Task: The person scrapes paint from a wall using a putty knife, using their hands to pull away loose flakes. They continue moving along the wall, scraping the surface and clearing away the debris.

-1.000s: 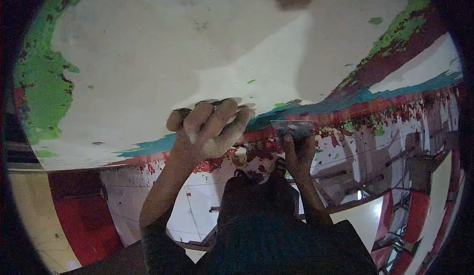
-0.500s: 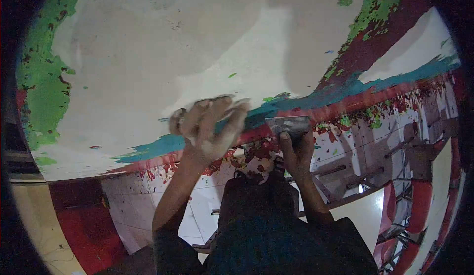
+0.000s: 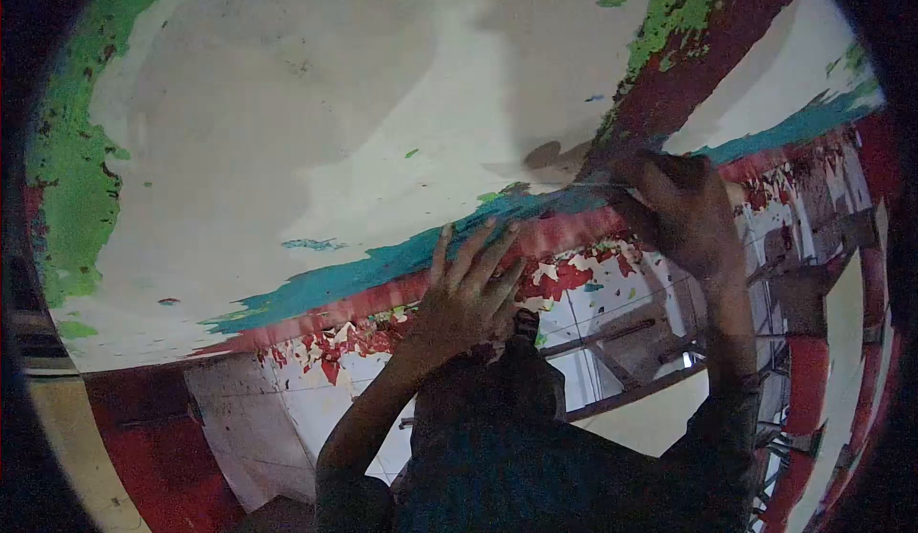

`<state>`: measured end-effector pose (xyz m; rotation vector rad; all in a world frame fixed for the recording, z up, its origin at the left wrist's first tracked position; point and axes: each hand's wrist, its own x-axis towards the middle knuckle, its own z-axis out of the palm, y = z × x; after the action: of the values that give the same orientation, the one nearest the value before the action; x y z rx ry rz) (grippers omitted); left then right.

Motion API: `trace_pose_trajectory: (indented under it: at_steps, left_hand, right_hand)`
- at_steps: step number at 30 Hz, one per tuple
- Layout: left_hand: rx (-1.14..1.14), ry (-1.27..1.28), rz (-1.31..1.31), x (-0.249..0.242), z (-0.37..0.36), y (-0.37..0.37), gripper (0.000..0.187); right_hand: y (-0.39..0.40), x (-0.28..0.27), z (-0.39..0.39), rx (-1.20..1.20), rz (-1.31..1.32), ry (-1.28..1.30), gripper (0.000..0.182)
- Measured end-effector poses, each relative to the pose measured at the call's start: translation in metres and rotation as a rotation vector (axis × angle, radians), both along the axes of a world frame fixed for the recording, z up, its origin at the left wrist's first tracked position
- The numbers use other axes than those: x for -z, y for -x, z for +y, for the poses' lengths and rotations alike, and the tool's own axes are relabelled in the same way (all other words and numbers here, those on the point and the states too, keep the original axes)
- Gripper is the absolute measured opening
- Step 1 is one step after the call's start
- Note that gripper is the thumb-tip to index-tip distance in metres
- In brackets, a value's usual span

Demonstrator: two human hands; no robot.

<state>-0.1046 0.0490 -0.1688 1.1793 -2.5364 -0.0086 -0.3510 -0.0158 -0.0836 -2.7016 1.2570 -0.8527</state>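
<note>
In the head view, my right hand (image 3: 690, 216) is closed around a flat scraper (image 3: 612, 185), seen nearly edge-on. Its thin blade lies against the wall (image 3: 382, 165), where the maroon stripe meets the teal band (image 3: 320, 280). Most of the blade and the grip are hidden by my fingers. To the left, my left hand (image 3: 464, 294) is held up with its fingers spread and holding nothing; the fingertips overlap the teal and red bands low on the wall. Patchy green paint (image 3: 81, 179) and a half-bare maroon stripe (image 3: 712, 60) show higher up.
Red, white and green paint flakes (image 3: 574, 275) litter the tiled floor (image 3: 311, 409) along the wall's foot. My sandalled foot (image 3: 525, 325) stands among them. Red-and-cream furniture with metal legs (image 3: 803, 418) stands at right; a red panel (image 3: 163, 447) is at lower left.
My right hand has moved up and right with the scraper, from low by the red band to the maroon stripe's base. My left hand has shifted right and down. The view has moved slightly.
</note>
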Motion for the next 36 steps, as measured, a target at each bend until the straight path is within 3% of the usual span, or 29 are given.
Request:
trace_pose_trajectory:
  at_steps: [3,6,12,15,19,21,23,29,30,32,35,36]
  left_hand:
    - [0.005,-0.006,0.129,0.002,0.002,-0.003,0.026]
    - [-0.021,-0.007,0.191,0.004,0.007,-0.002,0.024]
    - [-0.063,-0.084,0.343,0.017,0.010,-0.012,0.027]
    - [-0.234,-0.196,0.570,0.007,0.013,-0.008,0.028]
    - [-0.398,-0.486,1.135,-0.024,0.012,0.007,0.024]
    - [-0.388,-0.507,1.136,-0.041,0.010,0.013,0.030]
    - [-0.374,-0.521,1.003,-0.054,0.012,0.016,0.030]
    - [-0.435,-0.478,0.931,-0.063,0.015,0.019,0.017]
    - [-0.430,-0.522,1.067,-0.063,0.015,0.020,0.013]
    - [-0.422,-0.604,1.340,-0.059,0.016,0.019,0.007]
    - [-0.585,-0.289,1.261,-0.054,0.014,0.003,0.009]
    - [-0.531,-0.078,1.037,-0.048,0.013,-0.006,0.007]
  right_hand:
    - [-0.006,-0.021,-0.004,-0.008,0.128,0.078,0.018]
    - [-0.020,-0.003,-0.011,-0.113,0.231,0.222,0.016]
    - [-0.011,-0.034,-0.008,-0.094,0.190,-0.034,0.026]
    - [-0.020,0.012,-0.016,-0.165,0.352,0.102,0.032]
    - [-0.022,0.019,0.013,0.011,-0.271,-0.528,0.032]
    - [-0.025,0.034,0.021,-0.003,-0.476,-0.764,0.035]
    - [-0.029,0.042,0.027,-0.056,-0.530,-0.775,0.036]
    - [-0.033,0.053,0.043,-0.050,-0.641,-0.755,0.039]
    - [-0.030,0.051,0.043,-0.035,-0.608,-0.811,0.039]
    - [-0.028,0.052,0.045,-0.053,-0.827,-0.883,0.041]
    - [-0.025,0.062,0.045,-0.034,-0.909,-0.799,0.041]
    - [-0.025,0.067,0.045,-0.017,-0.896,-0.745,0.040]
